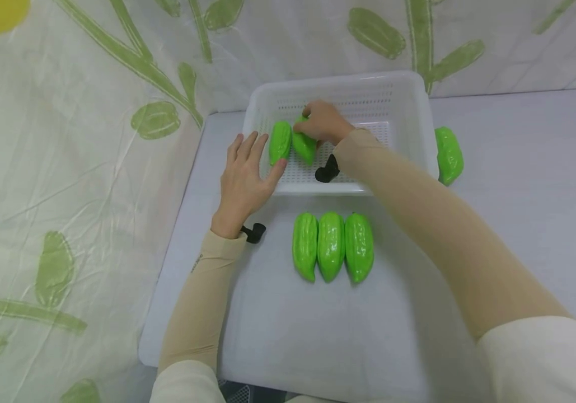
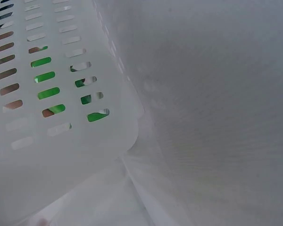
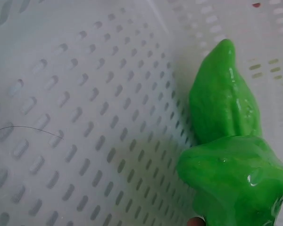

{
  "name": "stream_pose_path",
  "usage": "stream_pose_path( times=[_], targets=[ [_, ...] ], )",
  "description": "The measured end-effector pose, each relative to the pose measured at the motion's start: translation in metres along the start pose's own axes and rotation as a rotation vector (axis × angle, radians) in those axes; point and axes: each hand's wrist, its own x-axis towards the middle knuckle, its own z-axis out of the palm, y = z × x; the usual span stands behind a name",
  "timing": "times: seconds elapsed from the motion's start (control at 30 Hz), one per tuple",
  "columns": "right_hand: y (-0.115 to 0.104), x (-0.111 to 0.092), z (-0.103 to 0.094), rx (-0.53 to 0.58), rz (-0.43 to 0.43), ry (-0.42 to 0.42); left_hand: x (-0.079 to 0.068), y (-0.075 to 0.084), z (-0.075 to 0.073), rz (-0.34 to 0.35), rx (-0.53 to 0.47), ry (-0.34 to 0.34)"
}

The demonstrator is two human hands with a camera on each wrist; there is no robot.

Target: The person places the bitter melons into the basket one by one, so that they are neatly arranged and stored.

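Observation:
My right hand [image 1: 325,122] grips a glossy green bitter melon [image 1: 304,144] inside the white slotted basket [image 1: 338,189]. In the right wrist view this bitter melon [image 3: 236,181] overlaps another one behind it [image 3: 225,99]. That other bitter melon [image 1: 280,143] lies at the basket's left end. With fingers spread, my left hand [image 1: 244,179] is at the basket's front left corner; whether it presses the rim I cannot tell. Its wrist view shows the basket's outer wall [image 2: 61,155], with bits of green through the slots.
Three bitter melons [image 1: 331,246] lie side by side on the white table [image 1: 318,330] in front of the basket. One more bitter melon [image 1: 449,155] lies against the basket's right side. A leaf-patterned curtain [image 1: 288,45] hangs behind and to the left.

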Motion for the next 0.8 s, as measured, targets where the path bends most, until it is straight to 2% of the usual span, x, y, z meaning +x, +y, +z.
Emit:
stream_pose_path(
  times=[0.27, 0.5, 0.8],
  targets=[
    [-0.002, 0.007, 0.005, -0.141, 0.011, -0.010, 0.001, 0.001, -0.001, 0.009, 0.004, -0.005],
    [-0.001, 0.012, 0.008, -0.178, 0.006, 0.018, 0.002, 0.002, -0.001, -0.004, 0.007, -0.013],
    [-0.003, 0.015, 0.012, -0.153, 0.052, -0.010, 0.001, 0.000, 0.000, -0.016, 0.009, -0.018]
  ],
)
